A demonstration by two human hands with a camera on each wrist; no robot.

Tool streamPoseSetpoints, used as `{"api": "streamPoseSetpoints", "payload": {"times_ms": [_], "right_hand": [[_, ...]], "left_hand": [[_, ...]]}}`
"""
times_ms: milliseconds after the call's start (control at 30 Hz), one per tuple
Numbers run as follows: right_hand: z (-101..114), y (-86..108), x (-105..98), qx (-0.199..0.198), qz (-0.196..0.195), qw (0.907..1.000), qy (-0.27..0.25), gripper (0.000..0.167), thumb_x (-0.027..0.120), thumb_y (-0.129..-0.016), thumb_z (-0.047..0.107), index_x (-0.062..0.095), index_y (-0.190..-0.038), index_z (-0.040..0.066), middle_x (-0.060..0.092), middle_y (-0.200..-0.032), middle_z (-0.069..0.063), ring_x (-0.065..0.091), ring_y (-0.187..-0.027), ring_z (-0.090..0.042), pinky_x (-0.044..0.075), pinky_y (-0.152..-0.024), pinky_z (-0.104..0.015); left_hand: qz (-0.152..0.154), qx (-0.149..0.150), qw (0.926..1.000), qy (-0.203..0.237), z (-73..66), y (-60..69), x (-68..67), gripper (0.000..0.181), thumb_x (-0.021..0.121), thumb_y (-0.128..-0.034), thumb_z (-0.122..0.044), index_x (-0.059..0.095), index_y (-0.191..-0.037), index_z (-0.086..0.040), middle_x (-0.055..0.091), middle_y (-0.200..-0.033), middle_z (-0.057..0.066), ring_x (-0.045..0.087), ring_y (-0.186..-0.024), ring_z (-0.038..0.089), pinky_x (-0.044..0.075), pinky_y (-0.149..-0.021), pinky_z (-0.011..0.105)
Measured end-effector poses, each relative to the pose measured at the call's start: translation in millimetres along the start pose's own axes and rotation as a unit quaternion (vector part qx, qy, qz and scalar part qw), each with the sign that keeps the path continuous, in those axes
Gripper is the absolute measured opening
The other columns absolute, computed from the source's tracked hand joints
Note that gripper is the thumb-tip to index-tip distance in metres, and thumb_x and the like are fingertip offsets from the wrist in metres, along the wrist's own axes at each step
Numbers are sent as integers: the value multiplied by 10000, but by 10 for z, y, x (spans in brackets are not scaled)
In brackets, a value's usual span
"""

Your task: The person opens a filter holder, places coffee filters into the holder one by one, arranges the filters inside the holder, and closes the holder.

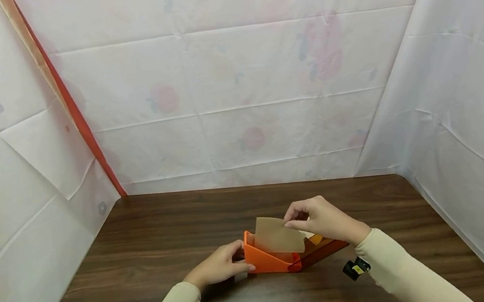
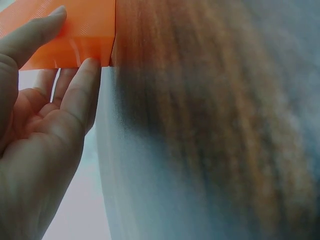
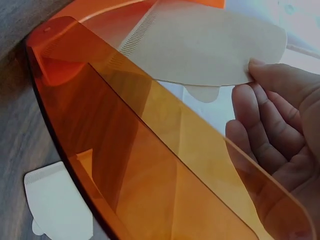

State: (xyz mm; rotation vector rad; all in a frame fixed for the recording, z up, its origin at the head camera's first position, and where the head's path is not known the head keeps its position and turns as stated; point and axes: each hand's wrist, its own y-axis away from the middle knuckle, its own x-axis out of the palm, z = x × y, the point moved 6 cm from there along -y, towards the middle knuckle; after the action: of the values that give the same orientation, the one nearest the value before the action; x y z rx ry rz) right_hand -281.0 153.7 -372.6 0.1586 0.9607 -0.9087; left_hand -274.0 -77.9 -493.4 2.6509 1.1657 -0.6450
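An orange filter holder box (image 1: 264, 262) stands on the table, its see-through amber lid (image 3: 150, 165) swung down to the right. My left hand (image 1: 220, 265) grips the box's left end, thumb on the near face; in the left wrist view that thumb lies across the orange wall (image 2: 90, 25). Between thumb and forefinger, my right hand (image 1: 322, 218) pinches the corner of a tan coffee filter paper (image 1: 278, 235). The paper's crimped edge (image 3: 140, 32) is toward the box's opening, and its lower end in the head view is partly behind the front wall.
Another filter paper (image 3: 60, 200) lies on the wooden table (image 1: 164, 225) beside the lid. White printed sheets (image 1: 224, 96) hang behind and at both sides of the table. An orange-red strip (image 1: 76, 113) runs down the back left corner.
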Motion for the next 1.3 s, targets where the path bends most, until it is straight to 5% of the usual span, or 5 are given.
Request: {"api": "streamPoseSetpoints", "payload": {"times_ms": [400,933,1133,1300], "right_hand": [[60,-43,179,-578,-39,9983,16,44,747,-920,161,737,-941,199,687,-831,138,567,-665,-30,487,-561,-230],[85,-72,229,-57,284,9995,116,96,738,-930,226,734,-932,130,687,-797,103,585,-642,-21,520,-571,-248],[102,-91,289,33,364,9986,383,105,742,-927,245,745,-926,140,690,-772,129,587,-618,-1,502,-693,-260],[106,-98,343,90,449,9987,208,31,756,-915,164,730,-918,147,676,-778,106,576,-626,-23,516,-567,-234]], "left_hand": [[16,-28,9999,114,15,3,1,281,712,-958,-219,588,-1184,-108,667,-1134,-28,638,-1078,130,519,-893,278],[-2,49,9999,134,-21,18,-2,273,710,-959,-209,589,-1171,-88,666,-1139,-7,637,-1080,138,520,-888,281],[-10,-15,9998,176,-15,15,-4,265,712,-958,-213,588,-1160,-93,666,-1135,-13,638,-1083,139,518,-894,278],[-18,-40,9999,143,11,12,-2,285,710,-960,-228,589,-1186,-104,666,-1156,-17,638,-1088,142,520,-900,284]]}}
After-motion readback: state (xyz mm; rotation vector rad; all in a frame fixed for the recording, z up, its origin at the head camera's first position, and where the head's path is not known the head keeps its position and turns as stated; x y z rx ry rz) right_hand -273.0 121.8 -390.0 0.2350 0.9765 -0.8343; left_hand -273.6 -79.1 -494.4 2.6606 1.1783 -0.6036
